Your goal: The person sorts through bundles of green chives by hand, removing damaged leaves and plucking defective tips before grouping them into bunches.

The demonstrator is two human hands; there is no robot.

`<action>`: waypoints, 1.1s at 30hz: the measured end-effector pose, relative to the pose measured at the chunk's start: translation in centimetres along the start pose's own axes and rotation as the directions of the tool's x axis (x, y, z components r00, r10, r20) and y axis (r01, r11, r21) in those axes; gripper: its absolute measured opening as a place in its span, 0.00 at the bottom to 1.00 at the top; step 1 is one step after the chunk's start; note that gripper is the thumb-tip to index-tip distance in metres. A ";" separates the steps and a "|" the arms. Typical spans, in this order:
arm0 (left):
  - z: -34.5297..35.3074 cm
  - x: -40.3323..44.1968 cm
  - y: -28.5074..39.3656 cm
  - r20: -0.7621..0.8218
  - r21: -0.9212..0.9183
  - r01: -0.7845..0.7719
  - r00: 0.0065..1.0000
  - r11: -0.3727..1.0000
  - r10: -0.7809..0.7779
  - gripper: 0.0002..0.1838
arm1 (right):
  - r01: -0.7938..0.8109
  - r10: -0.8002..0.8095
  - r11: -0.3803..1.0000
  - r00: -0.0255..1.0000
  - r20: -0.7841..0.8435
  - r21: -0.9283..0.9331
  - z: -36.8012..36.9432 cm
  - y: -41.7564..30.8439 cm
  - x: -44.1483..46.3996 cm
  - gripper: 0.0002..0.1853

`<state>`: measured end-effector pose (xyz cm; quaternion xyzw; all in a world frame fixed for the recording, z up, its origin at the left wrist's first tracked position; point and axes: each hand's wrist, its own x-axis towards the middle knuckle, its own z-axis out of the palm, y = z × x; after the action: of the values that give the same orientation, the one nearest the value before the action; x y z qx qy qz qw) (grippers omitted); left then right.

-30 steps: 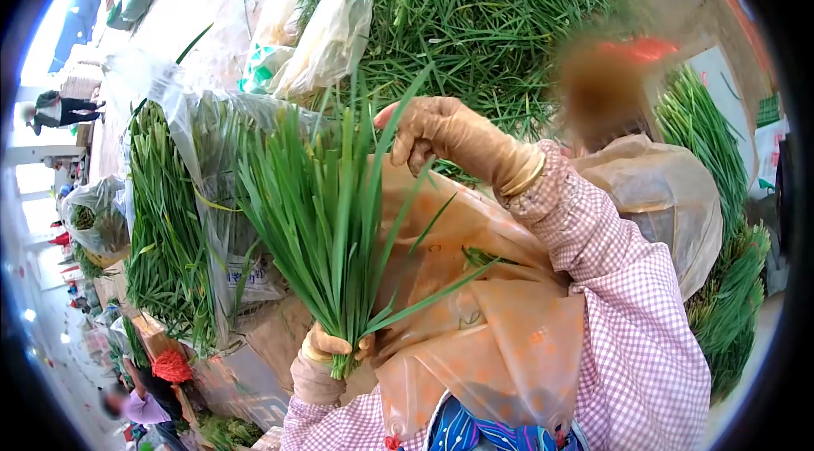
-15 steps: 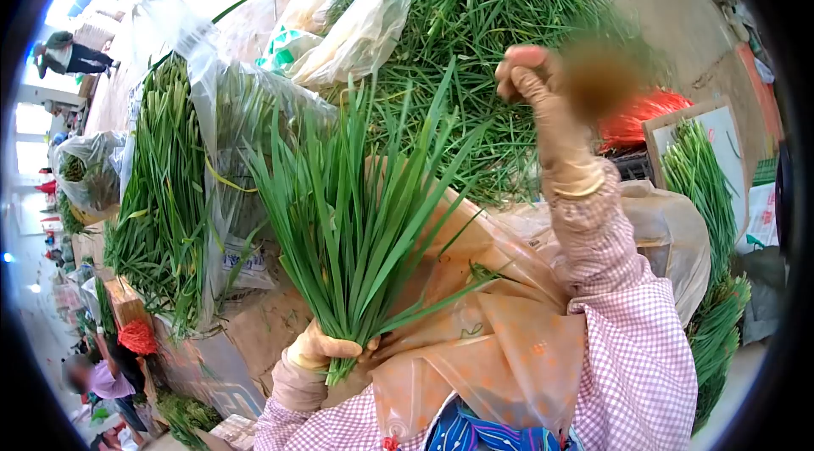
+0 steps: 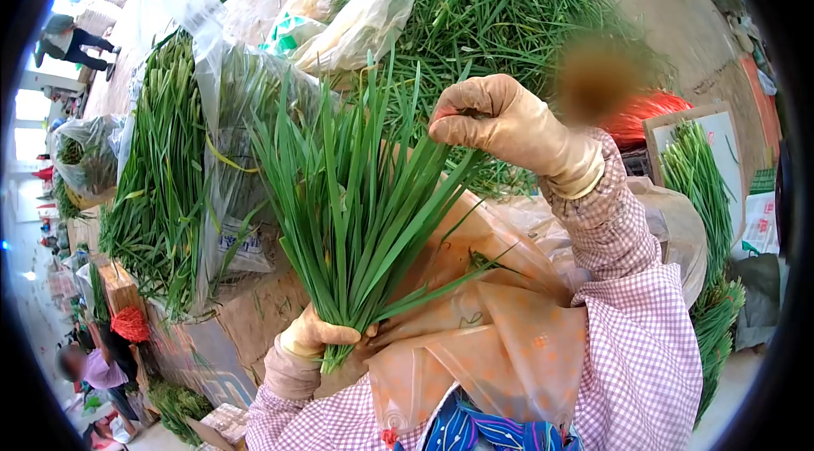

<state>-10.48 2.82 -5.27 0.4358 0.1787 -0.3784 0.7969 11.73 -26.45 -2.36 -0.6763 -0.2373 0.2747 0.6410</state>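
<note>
My left hand (image 3: pixel 316 336), in a pale glove, is closed round the lower stems of a bunch of garlic chives (image 3: pixel 352 222). The long flat leaves fan upward and away from me over my lap, with the cut ends poking out below the fist. At the upper right of the bunch, my gloved right hand (image 3: pixel 500 125) has its thumb and fingers pinched together at the leaf tips. Its fingers seem to close on a leaf there. Behind both hands lies a large loose heap of garlic chives (image 3: pixel 500 10).
An orange-tinted plastic apron (image 3: pixel 483 341) covers my lap. A clear plastic bag (image 3: pixel 246 103) and stacked chives (image 3: pixel 161 171) stand at left. Red ties (image 3: pixel 640 116) and a board (image 3: pixel 721 146) with more chives are at right. Another person (image 3: pixel 102 370) is at far left.
My right hand has come down and left from over the heap to the leaf tips of the bunch. My left hand keeps its hold, almost in the same place.
</note>
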 end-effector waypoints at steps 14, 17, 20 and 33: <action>-3.7 2.7 -5.2 0.006 0.692 -0.100 0.991 0.715 0.134 0.31 | 0.080 -0.704 0.541 0.588 -0.399 -0.837 -0.3 1.8 -1.1 0.08; 1.4 0.7 -0.2 -0.073 0.308 -0.030 0.996 0.951 0.055 0.30 | 0.478 -0.712 0.674 0.623 -0.324 -0.563 3.8 -0.4 -1.7 0.12; 3.8 -0.2 2.1 -0.107 -0.051 0.025 0.994 0.998 -0.030 0.30 | 0.308 -0.371 0.913 0.899 -0.232 -0.267 6.9 -1.3 -1.8 0.14; 2.4 0.2 -1.3 -0.167 0.163 -0.075 0.981 0.984 0.102 0.25 | -0.186 0.305 0.882 0.926 -0.223 0.434 7.1 -1.2 -1.8 0.06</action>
<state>-11.45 0.33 -4.83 0.5357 0.1982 -0.3155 0.7578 5.64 -22.37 -1.26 -0.5859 0.0080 0.2972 0.7538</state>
